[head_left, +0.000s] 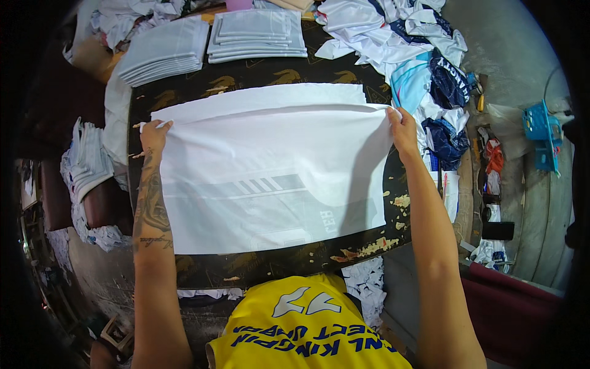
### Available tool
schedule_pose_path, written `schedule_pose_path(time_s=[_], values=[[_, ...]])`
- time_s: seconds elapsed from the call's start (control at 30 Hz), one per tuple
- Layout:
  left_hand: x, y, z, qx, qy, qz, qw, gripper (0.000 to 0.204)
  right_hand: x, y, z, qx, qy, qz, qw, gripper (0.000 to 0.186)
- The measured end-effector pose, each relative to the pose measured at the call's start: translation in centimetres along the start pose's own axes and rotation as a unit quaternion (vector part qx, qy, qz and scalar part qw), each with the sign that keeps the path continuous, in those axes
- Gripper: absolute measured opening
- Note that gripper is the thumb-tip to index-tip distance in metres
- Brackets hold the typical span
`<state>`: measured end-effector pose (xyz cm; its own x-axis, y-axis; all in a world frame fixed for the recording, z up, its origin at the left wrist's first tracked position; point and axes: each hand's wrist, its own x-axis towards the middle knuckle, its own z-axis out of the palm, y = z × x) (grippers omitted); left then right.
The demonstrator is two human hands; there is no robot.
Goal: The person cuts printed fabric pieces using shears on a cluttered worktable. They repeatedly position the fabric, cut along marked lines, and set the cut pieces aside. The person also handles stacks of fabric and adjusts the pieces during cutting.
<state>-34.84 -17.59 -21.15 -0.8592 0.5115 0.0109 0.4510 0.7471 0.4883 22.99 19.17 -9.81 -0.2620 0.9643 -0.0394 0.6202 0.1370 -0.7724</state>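
Observation:
A white fabric panel (pixel 270 160) lies spread over the dark table, a faint grey printed pattern showing through its near half. At its far left corner my left hand (pixel 155 134) pinches the edge. My right hand (pixel 402 128) grips the far right corner, thumb on top. Between the two hands the far edge is lifted slightly and drawn taut. Beyond that edge, part of another white sheet (pixel 295 94) shows, lying beneath or behind; its near part is hidden.
Two stacks of folded white-grey fabric, a left stack (pixel 166 52) and a right stack (pixel 258 34), sit along the far side of the dark patterned table (pixel 246 263). Loose white and navy garments (pixel 375 37) heap at the far right. A blue plastic holder (pixel 542 135) is further right.

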Motion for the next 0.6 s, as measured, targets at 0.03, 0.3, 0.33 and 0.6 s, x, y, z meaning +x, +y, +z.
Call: schedule_pose_path(time_s=[0.03,0.3,0.33,0.6], values=[[0.8,0.1,0.6,0.005,0.005,0.0,1.0,0.055,1.5,0.7,1.5,-0.013,0.025,-0.023,0.999,0.046],[4.5,1.6,1.1,0.014,-0.009,-0.028,0.999,0.049,8.7,3.0,7.0,-0.067,0.054,-0.015,0.996,0.053],[4.5,1.5,1.1,0.01,-0.009,-0.034,0.999,0.048,9.0,2.9,7.4,-0.078,0.048,-0.011,0.996,0.053],[1.3,5.2,0.7,-0.001,0.013,0.012,1.0,0.052,8.1,1.4,8.1,-0.146,0.037,-0.027,0.988,0.039]])
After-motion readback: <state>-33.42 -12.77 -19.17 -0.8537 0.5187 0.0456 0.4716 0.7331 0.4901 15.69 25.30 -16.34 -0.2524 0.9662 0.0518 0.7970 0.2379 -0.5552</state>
